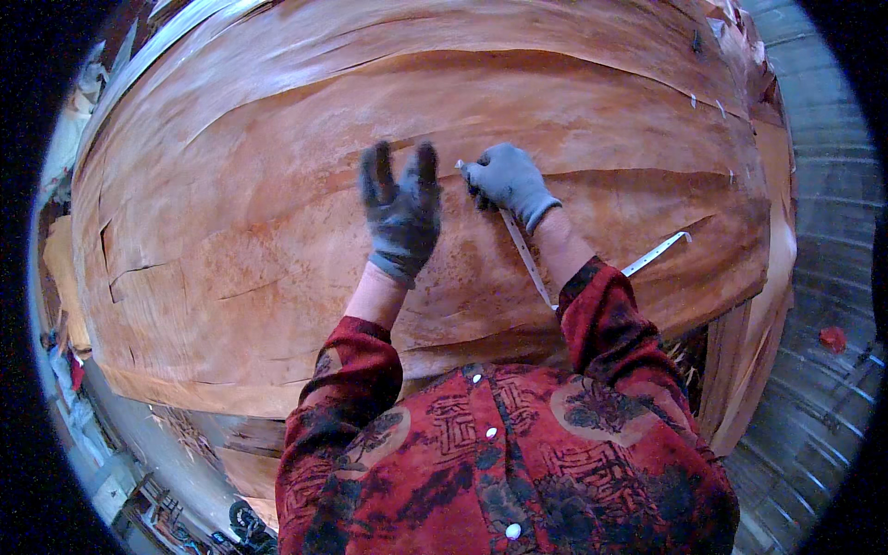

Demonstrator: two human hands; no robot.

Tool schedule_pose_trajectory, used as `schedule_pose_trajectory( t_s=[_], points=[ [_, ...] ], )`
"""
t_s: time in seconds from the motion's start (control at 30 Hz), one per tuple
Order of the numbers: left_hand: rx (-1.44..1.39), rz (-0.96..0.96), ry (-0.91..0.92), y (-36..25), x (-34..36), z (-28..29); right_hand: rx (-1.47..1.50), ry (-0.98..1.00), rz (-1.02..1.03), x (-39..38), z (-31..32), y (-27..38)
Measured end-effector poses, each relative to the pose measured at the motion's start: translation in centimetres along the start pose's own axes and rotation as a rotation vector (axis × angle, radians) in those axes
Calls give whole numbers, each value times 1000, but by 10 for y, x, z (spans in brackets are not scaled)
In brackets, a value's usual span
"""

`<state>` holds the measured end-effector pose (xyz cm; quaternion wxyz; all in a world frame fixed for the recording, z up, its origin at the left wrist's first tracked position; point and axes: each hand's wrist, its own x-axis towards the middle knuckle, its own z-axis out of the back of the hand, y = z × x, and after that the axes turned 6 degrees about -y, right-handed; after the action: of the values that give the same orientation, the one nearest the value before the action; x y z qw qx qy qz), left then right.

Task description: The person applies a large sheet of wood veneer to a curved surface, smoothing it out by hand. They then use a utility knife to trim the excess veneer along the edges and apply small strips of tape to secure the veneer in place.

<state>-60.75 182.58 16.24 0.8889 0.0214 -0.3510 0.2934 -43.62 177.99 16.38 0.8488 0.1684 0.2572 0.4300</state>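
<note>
Wide, thin reddish-brown wood veneer sheets [231,231] lie overlapped in front of me, with wavy edges, splits and a hole at the left. My left hand [404,217], in a dark grey glove, is over the middle of the veneer with its fingers spread, holding nothing and a little blurred. To its right, my gloved right hand [511,183] is closed on a strip of white perforated tape [525,259]. A short end of the tape sticks out past the fingers. Its tail runs down toward me, passes behind my right sleeve and comes out again on the right.
Ridged grey sheeting [823,166] runs along the right side, with a small red scrap [832,339] on it. Broken veneer pieces [185,433] lie below the stack's near left edge. Mixed clutter [157,509] fills the lower left.
</note>
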Motion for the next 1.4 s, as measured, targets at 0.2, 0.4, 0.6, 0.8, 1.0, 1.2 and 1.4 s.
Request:
schedule_pose_trajectory(
  t_s=[0.2,0.4,0.6,0.8,1.0,1.2,1.4],
  points=[
    [-240,84,62,-4,-14,-38,-39,-3,-2,-4,2,4],
    [-116,-114,171,-8,-1,-23,-225,92,-97,-17,37,6],
    [-137,98,224,-12,-2,-29,-262,74,-127,-15,37,7],
    [-94,-130,297,-24,-2,-19,-213,140,-81,-14,40,5],
    [-25,-132,294,-36,-8,-28,-219,115,-12,-23,37,-15],
    [-41,-96,304,-40,-10,-35,53,-209,38,-59,-6,-35],
    [22,-108,310,-45,-5,-27,570,-208,-281,-85,67,-109]
  ],
)
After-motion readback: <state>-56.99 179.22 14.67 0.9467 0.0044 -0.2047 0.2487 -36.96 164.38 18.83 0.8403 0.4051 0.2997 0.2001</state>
